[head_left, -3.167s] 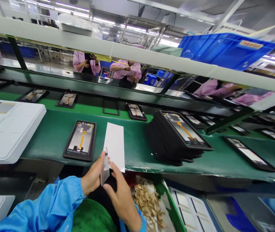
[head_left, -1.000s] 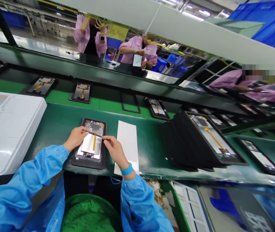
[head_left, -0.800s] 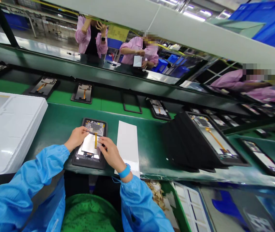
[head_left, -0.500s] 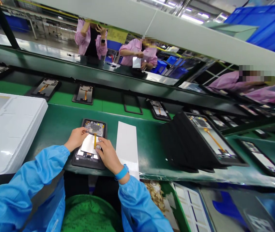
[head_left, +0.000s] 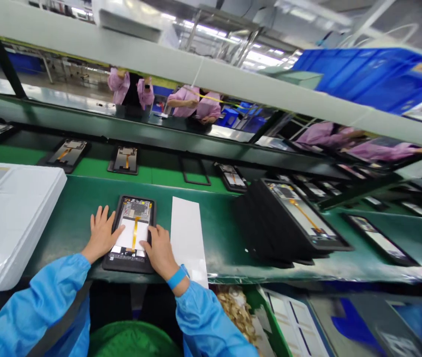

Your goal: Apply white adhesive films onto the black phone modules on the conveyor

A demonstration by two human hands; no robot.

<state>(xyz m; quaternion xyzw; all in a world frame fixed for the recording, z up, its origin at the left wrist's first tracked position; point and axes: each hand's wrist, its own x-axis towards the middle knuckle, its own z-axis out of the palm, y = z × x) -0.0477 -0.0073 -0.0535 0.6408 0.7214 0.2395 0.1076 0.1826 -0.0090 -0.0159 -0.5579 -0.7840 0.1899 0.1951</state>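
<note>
An open tablet in a black tray (head_left: pixel 132 213) lies on the green bench in front of me, showing a circuit board, a white panel and an orange flex cable. My left hand (head_left: pixel 101 234) rests flat beside its left edge, fingers spread, thumb touching the tray. My right hand (head_left: pixel 159 250) lies on the tablet's lower right corner, fingers bent down onto the white panel. A white sheet (head_left: pixel 186 233) lies just right of the tablet.
A stack of black trays topped by another open tablet (head_left: pixel 289 218) stands to the right. White foam trays (head_left: pixel 6 213) sit at the left. More tablets (head_left: pixel 124 159) ride the far green belt. People in pink work opposite. A bin of peeled scraps (head_left: pixel 237 310) sits below the bench.
My left hand let go of the cable near the board and now lies flat beside the tray. My right hand slid down to the lower right corner. The camera view tilted up.
</note>
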